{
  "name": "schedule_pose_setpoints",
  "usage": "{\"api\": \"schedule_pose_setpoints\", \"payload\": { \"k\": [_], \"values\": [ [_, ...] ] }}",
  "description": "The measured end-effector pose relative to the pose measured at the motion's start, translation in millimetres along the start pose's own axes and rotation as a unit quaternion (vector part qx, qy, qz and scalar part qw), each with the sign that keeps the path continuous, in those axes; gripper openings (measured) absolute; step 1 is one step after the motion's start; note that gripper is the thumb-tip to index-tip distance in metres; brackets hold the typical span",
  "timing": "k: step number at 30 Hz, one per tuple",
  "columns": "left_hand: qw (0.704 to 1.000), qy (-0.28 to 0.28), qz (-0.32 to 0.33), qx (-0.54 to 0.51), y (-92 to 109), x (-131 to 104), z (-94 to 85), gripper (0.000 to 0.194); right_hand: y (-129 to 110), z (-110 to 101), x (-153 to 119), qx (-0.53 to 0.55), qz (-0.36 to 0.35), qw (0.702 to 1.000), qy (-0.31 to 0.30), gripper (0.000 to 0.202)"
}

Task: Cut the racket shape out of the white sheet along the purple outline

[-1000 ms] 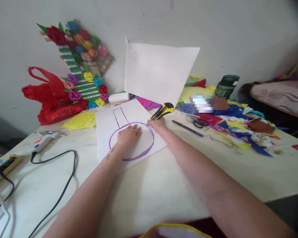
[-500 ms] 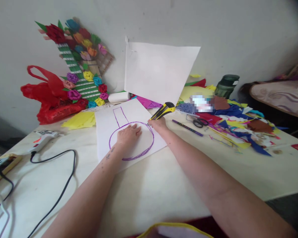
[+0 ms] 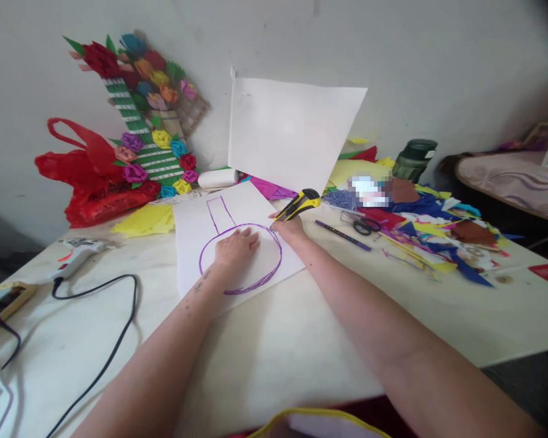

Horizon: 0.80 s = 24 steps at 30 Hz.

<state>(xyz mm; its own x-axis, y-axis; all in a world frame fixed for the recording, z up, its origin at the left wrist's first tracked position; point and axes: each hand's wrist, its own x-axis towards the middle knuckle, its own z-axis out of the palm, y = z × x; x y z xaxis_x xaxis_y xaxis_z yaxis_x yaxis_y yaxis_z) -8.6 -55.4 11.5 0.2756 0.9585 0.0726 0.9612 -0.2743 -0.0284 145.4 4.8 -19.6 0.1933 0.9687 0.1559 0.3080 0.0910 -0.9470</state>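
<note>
My left hand (image 3: 235,247) lies flat on a white sheet (image 3: 189,267), inside a large purple circle drawn there. A narrow purple rectangle is drawn above the circle's upper left. My right hand (image 3: 290,230) grips a yellow and black utility knife (image 3: 299,204), its handle slanting up to the right. The knife's front end is down at the circle's upper right line; the blade itself is too small to make out. Just right of that hand lies a purple marker (image 3: 342,235).
Scissors (image 3: 366,227) and a heap of coloured scraps (image 3: 438,222) lie to the right, a green bottle (image 3: 414,160) behind. At left are a glue gun (image 3: 80,257) with its black cord, yellow paper (image 3: 145,220) and a red bag (image 3: 91,176). Another white sheet (image 3: 292,131) stands against the wall.
The whole view has shifted very slightly. Both hands and the knife stay almost where they were on the sheet.
</note>
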Motion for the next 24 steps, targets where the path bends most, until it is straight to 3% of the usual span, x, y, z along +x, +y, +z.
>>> {"api": "schedule_pose_setpoints", "payload": {
  "k": [24],
  "values": [
    [1.000,0.003,-0.008,0.000,0.1,0.2,1.2,0.039,-1.3,-3.7,3.1,0.052,-0.027,0.998,-0.024,0.013]
  ]
}}
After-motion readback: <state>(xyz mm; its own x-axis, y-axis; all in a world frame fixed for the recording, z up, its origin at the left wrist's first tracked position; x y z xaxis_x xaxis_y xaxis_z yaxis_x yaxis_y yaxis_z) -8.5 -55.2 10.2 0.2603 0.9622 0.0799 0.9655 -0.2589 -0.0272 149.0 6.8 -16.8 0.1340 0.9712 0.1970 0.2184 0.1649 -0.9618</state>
